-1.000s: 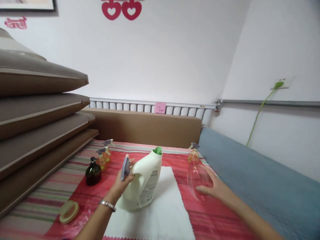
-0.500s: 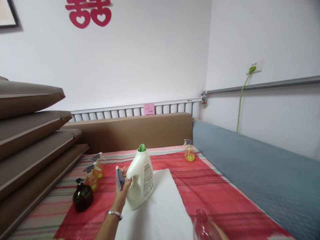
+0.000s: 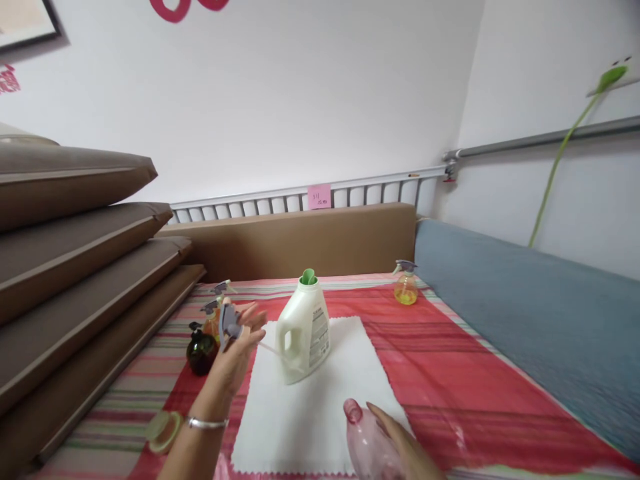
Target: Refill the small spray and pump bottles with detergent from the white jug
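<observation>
The left hand point(image 3: 235, 343) is raised left of centre in the frame, forearm rising from the bottom edge, a bracelet on the wrist. Its fingers point(image 3: 253, 312) are spread and half open, thumb and forefinger pinching something small. The right hand point(image 3: 400, 443) sits low at the bottom edge, right of centre, fingers curled around what it holds, thumb pointing up and left.

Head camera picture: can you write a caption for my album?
Left hand holds a spray nozzle beside the white jug; right hand grips a clear bottle.
</observation>
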`<state>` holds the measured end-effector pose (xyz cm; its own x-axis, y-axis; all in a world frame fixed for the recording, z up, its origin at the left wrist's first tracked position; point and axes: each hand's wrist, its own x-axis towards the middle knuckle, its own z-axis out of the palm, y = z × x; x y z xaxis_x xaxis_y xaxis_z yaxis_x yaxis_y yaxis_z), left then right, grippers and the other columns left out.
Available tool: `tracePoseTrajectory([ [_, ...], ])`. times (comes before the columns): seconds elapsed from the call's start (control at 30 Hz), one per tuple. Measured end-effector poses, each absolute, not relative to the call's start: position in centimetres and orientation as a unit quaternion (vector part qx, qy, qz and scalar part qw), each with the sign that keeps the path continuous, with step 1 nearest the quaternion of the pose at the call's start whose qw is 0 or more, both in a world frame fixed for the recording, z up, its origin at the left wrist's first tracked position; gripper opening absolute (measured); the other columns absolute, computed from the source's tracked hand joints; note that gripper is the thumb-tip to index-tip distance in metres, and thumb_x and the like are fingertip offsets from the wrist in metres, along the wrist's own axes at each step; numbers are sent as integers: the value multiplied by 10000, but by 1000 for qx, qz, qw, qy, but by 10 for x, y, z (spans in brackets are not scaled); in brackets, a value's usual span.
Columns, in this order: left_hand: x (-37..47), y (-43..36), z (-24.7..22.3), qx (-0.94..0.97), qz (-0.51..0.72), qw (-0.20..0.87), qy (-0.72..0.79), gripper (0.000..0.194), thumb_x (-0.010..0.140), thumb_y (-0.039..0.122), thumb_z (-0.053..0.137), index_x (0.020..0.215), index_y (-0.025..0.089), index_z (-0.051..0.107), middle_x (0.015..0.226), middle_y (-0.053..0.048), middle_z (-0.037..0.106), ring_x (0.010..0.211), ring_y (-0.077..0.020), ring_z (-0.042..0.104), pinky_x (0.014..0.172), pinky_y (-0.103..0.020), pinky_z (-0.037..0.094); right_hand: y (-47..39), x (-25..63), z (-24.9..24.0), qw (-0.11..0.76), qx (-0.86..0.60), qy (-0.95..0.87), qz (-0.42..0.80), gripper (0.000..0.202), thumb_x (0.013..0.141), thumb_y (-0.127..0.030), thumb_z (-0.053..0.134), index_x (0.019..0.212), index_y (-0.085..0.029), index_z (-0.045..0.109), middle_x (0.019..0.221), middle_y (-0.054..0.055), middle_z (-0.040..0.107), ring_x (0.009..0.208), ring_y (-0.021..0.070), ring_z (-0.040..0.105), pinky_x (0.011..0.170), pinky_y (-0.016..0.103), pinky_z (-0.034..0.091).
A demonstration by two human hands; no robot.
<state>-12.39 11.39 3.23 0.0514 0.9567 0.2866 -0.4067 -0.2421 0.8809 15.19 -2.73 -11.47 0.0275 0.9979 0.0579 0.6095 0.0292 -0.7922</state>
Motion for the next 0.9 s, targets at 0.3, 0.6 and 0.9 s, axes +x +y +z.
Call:
tracePoseTrajectory([
  [0.3,-139,69,76,506,565,595,265,543,666,156,726,1178,246,570,1272,-76,565,1202,-296,497,954,-410,414,-20,105,-83,285,-626,-682,248,913,489,-181,594,1362,-184,328,1317,139,519,1174,305,518,927,372,471],
  [0.6,-122,50,76,533,541,606,238,535,666,119,701,1173,229,570,1179,-83,630,1205,-316,484,969,-474,383,-28,96,-69,330,-591,-687,264,910,504,-158,593,1365,-242,311,1368,114,461,1236,291,453,1016,416,384],
  [0.9,-125,38,89,546,523,606,245,503,672,142,707,1149,242,585,1197,-76,623,1215,-311,472,993,-483,351,-33,93,-54,338,-598,-667,289,899,505,-169,611,1363,-175,343,1366,135,460,1247,288,444,1031,396,363],
])
